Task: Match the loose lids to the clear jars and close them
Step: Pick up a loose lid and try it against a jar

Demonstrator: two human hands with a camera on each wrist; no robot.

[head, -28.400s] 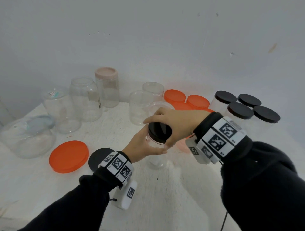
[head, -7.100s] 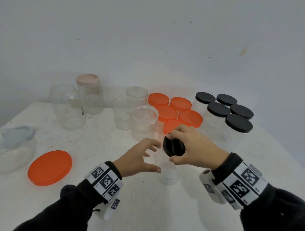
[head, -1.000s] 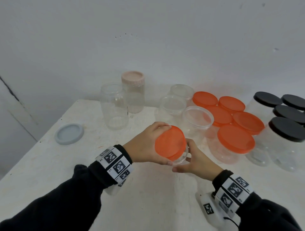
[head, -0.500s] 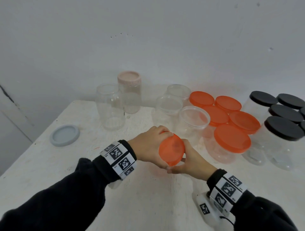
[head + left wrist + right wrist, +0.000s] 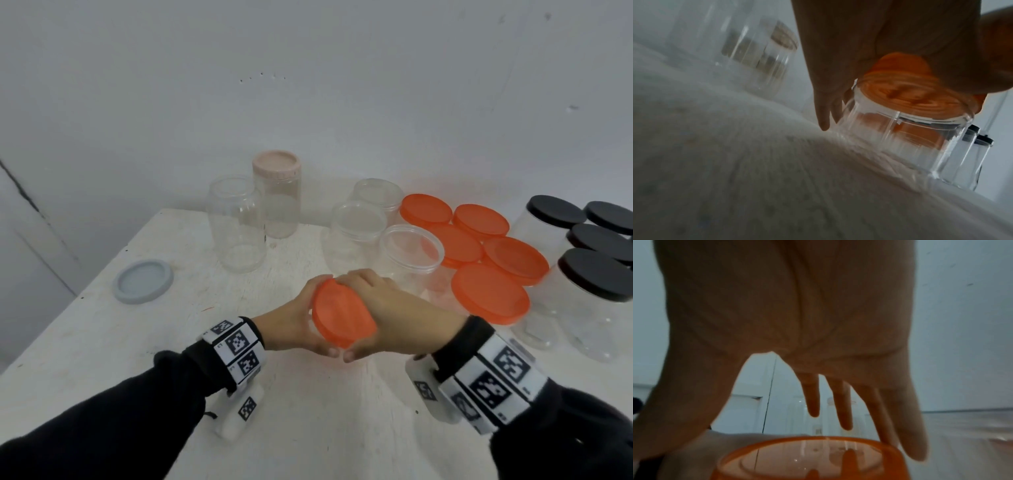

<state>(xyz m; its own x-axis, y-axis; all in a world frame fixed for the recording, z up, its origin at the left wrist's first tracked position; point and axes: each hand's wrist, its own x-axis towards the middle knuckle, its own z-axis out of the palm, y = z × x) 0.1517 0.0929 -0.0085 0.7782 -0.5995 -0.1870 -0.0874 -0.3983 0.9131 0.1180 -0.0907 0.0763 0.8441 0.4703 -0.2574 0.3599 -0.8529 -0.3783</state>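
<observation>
Near the front middle of the white table (image 5: 102, 342), both hands meet around one short clear jar (image 5: 900, 134) with an orange lid (image 5: 340, 313) on it. Left hand (image 5: 291, 318) curls around the lid's left edge; right hand (image 5: 394, 315) wraps it from the right — the lid looks tilted toward the person. Behind stand three open clear jars (image 5: 356, 233), five orange-lidded jars (image 5: 489, 298), black-lidded jars (image 5: 596, 294) at right, and a grey lid (image 5: 143, 281) lying loose at left.
</observation>
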